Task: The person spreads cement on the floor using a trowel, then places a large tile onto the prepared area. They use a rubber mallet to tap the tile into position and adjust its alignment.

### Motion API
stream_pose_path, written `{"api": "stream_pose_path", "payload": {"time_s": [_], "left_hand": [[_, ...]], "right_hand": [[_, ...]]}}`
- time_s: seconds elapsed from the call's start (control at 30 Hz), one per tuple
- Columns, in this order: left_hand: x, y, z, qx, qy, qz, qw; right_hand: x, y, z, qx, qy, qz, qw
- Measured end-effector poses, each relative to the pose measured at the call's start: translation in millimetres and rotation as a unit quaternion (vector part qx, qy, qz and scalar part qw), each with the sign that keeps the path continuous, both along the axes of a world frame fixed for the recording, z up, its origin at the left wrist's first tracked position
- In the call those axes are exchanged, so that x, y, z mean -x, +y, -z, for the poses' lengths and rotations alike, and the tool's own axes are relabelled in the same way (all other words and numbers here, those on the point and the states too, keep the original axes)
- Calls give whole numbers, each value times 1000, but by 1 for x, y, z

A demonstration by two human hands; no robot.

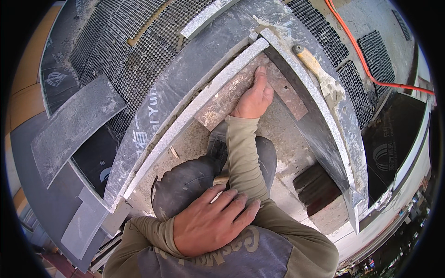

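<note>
My right hand (255,98) reaches to the inner corner where two speckled grey stone slabs meet. Its thumb points up and its fingers curl closed on a rusty, L-shaped metal square (222,103). One arm of the square lies along the left slab (199,97), the other along the right slab (320,88). My left hand (211,222) rests palm down across my right forearm, fingers apart. A small pale patch shows between its fingers; I cannot tell what it is. A trowel (308,60) with a worn wooden handle and mortar-caked blade lies just outside the right slab.
Black studded mats (143,60) spread beyond the left slab. Loose grey slabs (76,129) lie at the left. An orange hose (359,51) curves along the upper right. A dark ribbed block (317,187) sits on the dusty floor (289,153) inside the corner, right of my knees.
</note>
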State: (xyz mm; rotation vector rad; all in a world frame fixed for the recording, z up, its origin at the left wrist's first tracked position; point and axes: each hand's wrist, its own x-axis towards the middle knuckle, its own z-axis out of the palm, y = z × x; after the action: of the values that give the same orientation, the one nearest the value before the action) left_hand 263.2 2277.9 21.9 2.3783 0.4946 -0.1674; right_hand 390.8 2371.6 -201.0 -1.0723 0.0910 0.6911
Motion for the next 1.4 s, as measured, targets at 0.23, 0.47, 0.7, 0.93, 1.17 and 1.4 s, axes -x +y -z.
{"api": "stream_pose_path", "payload": {"time_s": [0.23, 0.47, 0.7, 0.93, 1.17, 1.4], "left_hand": [[3, -5, -2, 11, 1, 1, 1000], [-4, -17, 0, -2, -18, 5, 1000], [-6, -34, -4, 10, -103, -123, 987], [70, 4, 19, -310, -2, -309, 899], [167, 7, 81, -240, 87, -245, 935], [177, 18, 102, -181, 50, -249, 950]], "right_hand": [[6, 6, -3, -3, -11, -3, 1000], [-2, -4, 12, 34, 39, -7, 999], [16, -89, 117, 138, 157, 150, 966], [-71, -168, 248, 382, 20, 200, 902], [-31, -236, 244, 627, -165, 124, 751], [106, -312, 195, 711, -6, 91, 697]]}}
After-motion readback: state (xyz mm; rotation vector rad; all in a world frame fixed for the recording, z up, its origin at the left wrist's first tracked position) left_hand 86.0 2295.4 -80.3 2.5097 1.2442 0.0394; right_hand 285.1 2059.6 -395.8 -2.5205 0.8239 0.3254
